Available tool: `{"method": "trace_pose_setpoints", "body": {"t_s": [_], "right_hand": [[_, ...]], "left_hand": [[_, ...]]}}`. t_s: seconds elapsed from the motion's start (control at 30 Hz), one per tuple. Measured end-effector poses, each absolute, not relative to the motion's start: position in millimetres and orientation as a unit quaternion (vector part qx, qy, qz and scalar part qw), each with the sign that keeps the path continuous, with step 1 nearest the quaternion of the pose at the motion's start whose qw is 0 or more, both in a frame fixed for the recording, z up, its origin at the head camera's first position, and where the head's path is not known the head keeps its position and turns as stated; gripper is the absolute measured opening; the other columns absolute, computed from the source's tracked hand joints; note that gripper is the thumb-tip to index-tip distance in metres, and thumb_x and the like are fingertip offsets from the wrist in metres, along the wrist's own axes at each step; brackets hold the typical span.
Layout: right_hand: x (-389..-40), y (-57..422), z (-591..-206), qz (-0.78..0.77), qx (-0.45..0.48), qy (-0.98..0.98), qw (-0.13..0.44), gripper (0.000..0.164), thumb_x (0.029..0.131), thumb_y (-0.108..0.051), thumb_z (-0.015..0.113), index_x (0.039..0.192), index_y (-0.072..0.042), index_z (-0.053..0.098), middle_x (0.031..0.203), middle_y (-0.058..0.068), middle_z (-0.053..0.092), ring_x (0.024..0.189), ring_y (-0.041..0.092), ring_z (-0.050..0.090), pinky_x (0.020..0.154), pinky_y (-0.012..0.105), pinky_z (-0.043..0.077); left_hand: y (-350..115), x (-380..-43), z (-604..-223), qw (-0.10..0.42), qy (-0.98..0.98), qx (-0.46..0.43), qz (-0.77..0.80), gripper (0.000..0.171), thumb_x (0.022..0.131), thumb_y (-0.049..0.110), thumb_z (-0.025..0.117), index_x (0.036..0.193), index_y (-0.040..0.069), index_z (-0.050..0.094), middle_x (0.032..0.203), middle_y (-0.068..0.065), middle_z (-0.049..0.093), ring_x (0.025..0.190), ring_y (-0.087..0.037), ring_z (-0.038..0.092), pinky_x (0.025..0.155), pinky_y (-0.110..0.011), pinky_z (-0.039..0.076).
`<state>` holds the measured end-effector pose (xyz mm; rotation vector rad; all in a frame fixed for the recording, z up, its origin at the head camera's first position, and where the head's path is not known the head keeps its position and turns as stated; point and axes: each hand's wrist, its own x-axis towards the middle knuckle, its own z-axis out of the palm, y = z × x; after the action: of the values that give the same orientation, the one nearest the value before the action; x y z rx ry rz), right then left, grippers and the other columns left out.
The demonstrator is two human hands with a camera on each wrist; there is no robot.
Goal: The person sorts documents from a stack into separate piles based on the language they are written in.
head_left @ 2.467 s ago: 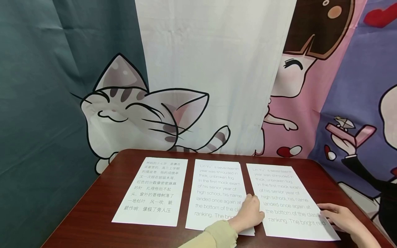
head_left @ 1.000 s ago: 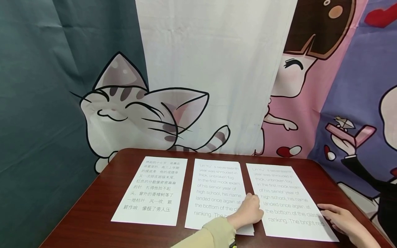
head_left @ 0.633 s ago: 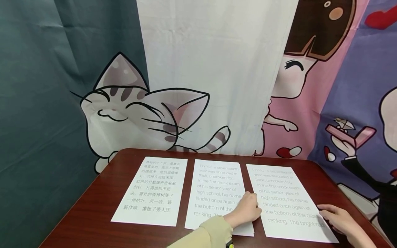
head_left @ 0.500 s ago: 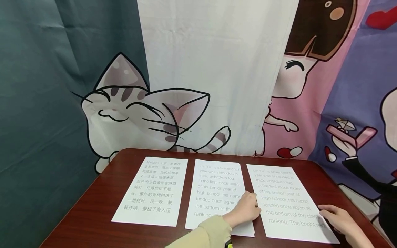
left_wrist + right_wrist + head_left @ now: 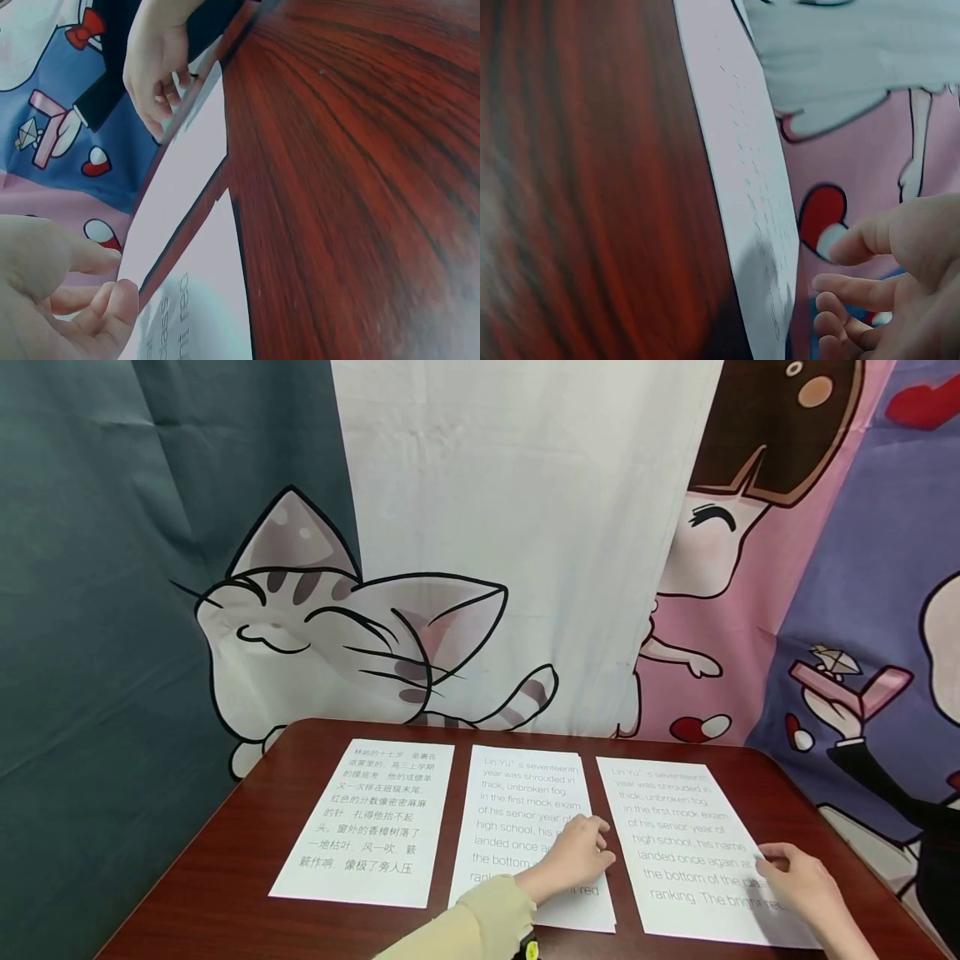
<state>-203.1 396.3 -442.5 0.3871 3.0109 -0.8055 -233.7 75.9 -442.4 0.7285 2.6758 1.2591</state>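
Three printed white sheets lie side by side on the table. My left hand hovers over the lower right part of the middle sheet, its fingers loosely bent with nothing between them. A sliver of another sheet's edge shows beneath that middle one. At the right edge of the right sheet my right hand is held over the paper, casting a shadow on it. Thumb and fingers of the right hand stand apart and hold nothing in the right wrist view. The left sheet bears Chinese text; the others bear English.
The dark red wooden table has rounded far corners. Directly behind it hangs a cartoon-printed cloth. A small black and yellow device sits by the left wrist, under the light green sleeve.
My left hand has come away from the gap between the middle and right sheets, moving left over the middle sheet. My right hand has shifted slightly left and up. The sheets look unmoved.
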Motion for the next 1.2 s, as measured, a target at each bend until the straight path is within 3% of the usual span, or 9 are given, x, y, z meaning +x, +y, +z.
{"method": "trace_pose_setpoints", "body": {"t_s": [0.13, 0.27, 0.4, 0.57, 0.8, 1.2], "right_hand": [[-204.5, 378.4, -442.0, -0.246, 0.101, 0.963, -0.039, 0.047, 0.091, -0.018, 0.056, 0.122, 0.017, 0.052, 0.100, 0.030, 0.064, 0.090, 0.036, 0.063, 0.068, 0.032, 0.041], [-205.7, 360.8, -443.4, -0.246, 0.074, 0.964, -0.066, 0.046, 0.090, -0.016, 0.058, 0.123, 0.016, 0.053, 0.101, 0.030, 0.065, 0.092, 0.040, 0.066, 0.071, 0.036, 0.046], [-206.4, 342.2, -447.5, -0.245, 0.052, 0.964, -0.088, 0.045, 0.089, -0.016, 0.062, 0.122, 0.015, 0.055, 0.097, 0.026, 0.066, 0.086, 0.035, 0.068, 0.071, 0.038, 0.050], [-206.7, 317.5, -449.7, -0.248, 0.049, 0.963, -0.092, 0.048, 0.090, -0.018, 0.063, 0.125, 0.013, 0.054, 0.101, 0.024, 0.065, 0.089, 0.031, 0.065, 0.074, 0.042, 0.052], [-204.1, 291.3, -447.2, -0.251, 0.042, 0.963, -0.091, 0.053, 0.091, -0.019, 0.062, 0.133, 0.011, 0.050, 0.110, 0.025, 0.062, 0.099, 0.036, 0.061, 0.082, 0.050, 0.048], [-194.5, 255.3, -453.2, -0.227, -0.031, 0.963, -0.141, 0.055, 0.086, -0.021, 0.072, 0.132, 0.004, 0.054, 0.107, 0.014, 0.064, 0.094, 0.026, 0.060, 0.075, 0.042, 0.047]], "left_hand": [[65.9, -235.5, -443.2, 0.042, 0.873, 0.235, 0.425, 0.035, 0.088, 0.008, 0.067, 0.121, -0.003, 0.063, 0.090, -0.005, 0.062, 0.074, -0.003, 0.048, 0.066, -0.015, 0.042], [53.5, -236.5, -443.5, 0.034, 0.872, 0.230, 0.430, 0.035, 0.086, 0.011, 0.070, 0.118, -0.002, 0.063, 0.088, -0.005, 0.062, 0.071, -0.003, 0.048, 0.064, -0.015, 0.041], [39.8, -237.1, -443.6, 0.027, 0.872, 0.224, 0.433, 0.035, 0.086, 0.012, 0.072, 0.117, -0.002, 0.064, 0.087, -0.006, 0.063, 0.070, -0.003, 0.048, 0.063, -0.016, 0.041], [22.0, -236.8, -444.0, 0.024, 0.876, 0.214, 0.431, 0.037, 0.086, 0.014, 0.072, 0.119, -0.001, 0.064, 0.088, -0.006, 0.062, 0.070, -0.004, 0.047, 0.062, -0.017, 0.040], [-1.5, -233.6, -445.2, 0.021, 0.882, 0.199, 0.427, 0.039, 0.086, 0.014, 0.071, 0.121, -0.001, 0.063, 0.090, -0.005, 0.061, 0.070, -0.003, 0.048, 0.061, -0.017, 0.041], [-36.8, -224.8, -446.0, -0.001, 0.887, 0.193, 0.420, 0.045, 0.087, 0.013, 0.071, 0.127, -0.001, 0.057, 0.097, -0.006, 0.057, 0.074, -0.005, 0.048, 0.064, -0.017, 0.040]]}}
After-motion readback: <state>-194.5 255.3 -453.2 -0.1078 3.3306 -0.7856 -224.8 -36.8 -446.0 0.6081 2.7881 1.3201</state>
